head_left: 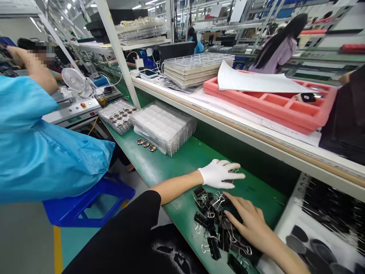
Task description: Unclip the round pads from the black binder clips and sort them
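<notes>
Black binder clips with silver wire handles (213,245) lie heaped near right on the green bench (182,167). Bare right hand (253,219) at heap: grip apart; free any caught handles before lifting. Farther, white-gloved left hand (218,174): cannot tell whether grip is closed.

The scene is lit brightly and evenly by white lamps (137,7) overhead. A pale sheen is cast on the tabletop (154,167), and glints are thrown back by the trays (162,120) and the clips (213,247). Deep shadow is held beneath the shelf (245,139). Detail is nearly washed out in the glove (217,174) and swallowed in the black sleeve (134,222). The edges are visibly stretched, the background is softened, and one upper-left patch is pixelated.
</notes>
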A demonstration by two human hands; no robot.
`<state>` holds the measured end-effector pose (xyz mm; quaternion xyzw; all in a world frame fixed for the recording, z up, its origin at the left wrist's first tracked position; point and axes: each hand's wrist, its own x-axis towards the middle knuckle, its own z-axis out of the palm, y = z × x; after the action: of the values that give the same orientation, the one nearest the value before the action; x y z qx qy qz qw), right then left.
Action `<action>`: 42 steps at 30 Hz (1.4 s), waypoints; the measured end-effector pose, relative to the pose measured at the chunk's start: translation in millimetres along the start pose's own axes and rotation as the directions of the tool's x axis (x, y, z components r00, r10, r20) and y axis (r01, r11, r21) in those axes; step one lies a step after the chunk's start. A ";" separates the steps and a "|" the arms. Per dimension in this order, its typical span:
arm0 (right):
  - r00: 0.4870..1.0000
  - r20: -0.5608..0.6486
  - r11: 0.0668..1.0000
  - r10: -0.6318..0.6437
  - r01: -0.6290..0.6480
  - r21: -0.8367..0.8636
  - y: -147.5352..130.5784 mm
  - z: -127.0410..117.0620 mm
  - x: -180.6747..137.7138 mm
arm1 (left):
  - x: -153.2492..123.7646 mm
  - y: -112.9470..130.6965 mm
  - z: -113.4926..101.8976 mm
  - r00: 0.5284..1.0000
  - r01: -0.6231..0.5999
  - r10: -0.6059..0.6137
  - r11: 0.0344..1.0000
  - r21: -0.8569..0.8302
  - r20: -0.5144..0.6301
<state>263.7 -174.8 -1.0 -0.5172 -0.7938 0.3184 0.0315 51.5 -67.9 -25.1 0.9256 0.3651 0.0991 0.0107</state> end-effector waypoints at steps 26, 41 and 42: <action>0.974 -0.182 0.783 0.134 0.008 0.623 -11.6 -26.1 38.0 | 5.5 -45.1 -3.1 0.974 0.122 -0.072 0.966 -0.229 0.215; 0.754 -0.220 0.773 0.619 -0.535 0.341 45.9 -63.6 60.6 | 10.8 -39.4 0.5 0.977 0.156 -0.117 0.962 -0.223 0.180; 0.748 -0.241 0.779 0.618 -0.543 0.312 44.4 -68.0 62.7 | 11.1 -39.6 0.9 0.977 0.155 -0.115 0.962 -0.224 0.179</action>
<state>296.0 -78.2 11.7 -0.7782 -0.5342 0.3075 0.1204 32.9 -31.3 -27.6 0.8956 0.4110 0.0646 0.1577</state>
